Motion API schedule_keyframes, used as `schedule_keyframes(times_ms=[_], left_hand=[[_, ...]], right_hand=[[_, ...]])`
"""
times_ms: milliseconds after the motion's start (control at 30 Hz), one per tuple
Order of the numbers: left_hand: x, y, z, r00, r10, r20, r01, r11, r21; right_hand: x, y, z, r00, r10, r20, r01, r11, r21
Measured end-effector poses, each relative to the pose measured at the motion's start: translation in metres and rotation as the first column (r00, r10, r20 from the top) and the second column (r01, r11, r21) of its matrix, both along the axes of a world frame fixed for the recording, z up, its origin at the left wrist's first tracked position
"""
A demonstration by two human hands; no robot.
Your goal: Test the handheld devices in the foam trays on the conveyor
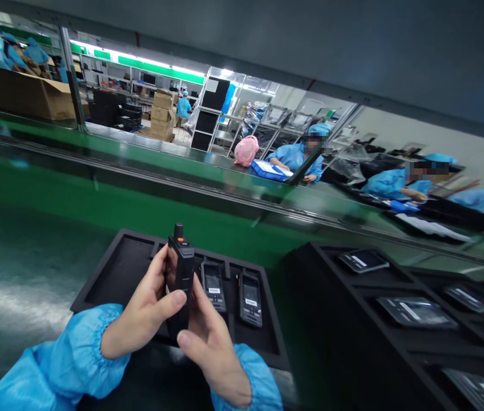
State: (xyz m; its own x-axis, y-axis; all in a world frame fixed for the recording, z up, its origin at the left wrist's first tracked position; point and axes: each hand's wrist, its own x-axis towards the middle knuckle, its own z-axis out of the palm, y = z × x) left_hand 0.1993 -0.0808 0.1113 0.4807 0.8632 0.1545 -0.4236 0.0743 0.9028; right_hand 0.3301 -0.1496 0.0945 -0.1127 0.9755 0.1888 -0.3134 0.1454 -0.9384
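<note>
Between my hands I hold a black handheld radio (185, 271) with a short antenna and an orange button on top. It stands upright, turned edge-on to me. My left hand (152, 311) grips its screen side, thumb across the near edge. My right hand (210, 337) closes on the other side, lower down. Beneath and beyond lies a black foam tray (113, 257). In its compartments sit two similar radios, one (213, 285) just right of my hands and another (250, 297) further right, both face up with white labels.
To the right, a tall stack of black foam trays (323, 297) carries several radios, such as one (364, 260) at its far end. A metal-edged ledge (225, 188) runs across beyond the green bench. Behind it are co-workers in blue, a pink object (246, 150) and a cardboard box (28, 94).
</note>
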Motion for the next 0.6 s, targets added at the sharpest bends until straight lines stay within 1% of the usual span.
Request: schedule_keyframes(times_ms=[167, 267, 367, 500, 600], left_hand=[[-0.002, -0.001, -0.001, 0.996, -0.068, -0.050, 0.068, 0.998, -0.004], [-0.004, 0.001, -0.002, 0.992, -0.110, -0.059, 0.112, 0.994, 0.015], [-0.010, 0.006, -0.004, 0.984, -0.163, -0.068, 0.167, 0.984, 0.068], [-0.019, 0.010, -0.008, 0.963, -0.263, -0.056, 0.269, 0.950, 0.158], [-0.022, 0.010, -0.006, 0.953, -0.288, -0.092, 0.301, 0.935, 0.189]], right_hand=[[0.001, 0.001, -0.001, 0.993, -0.115, 0.021, 0.116, 0.993, -0.013], [0.001, 0.002, 0.000, 0.992, -0.128, 0.023, 0.128, 0.992, 0.002], [0.001, 0.003, 0.002, 0.989, -0.149, 0.024, 0.149, 0.989, 0.001], [0.001, 0.002, 0.004, 0.986, -0.166, 0.028, 0.166, 0.986, -0.010], [0.000, 0.003, 0.004, 0.986, -0.164, 0.033, 0.164, 0.986, -0.007]])
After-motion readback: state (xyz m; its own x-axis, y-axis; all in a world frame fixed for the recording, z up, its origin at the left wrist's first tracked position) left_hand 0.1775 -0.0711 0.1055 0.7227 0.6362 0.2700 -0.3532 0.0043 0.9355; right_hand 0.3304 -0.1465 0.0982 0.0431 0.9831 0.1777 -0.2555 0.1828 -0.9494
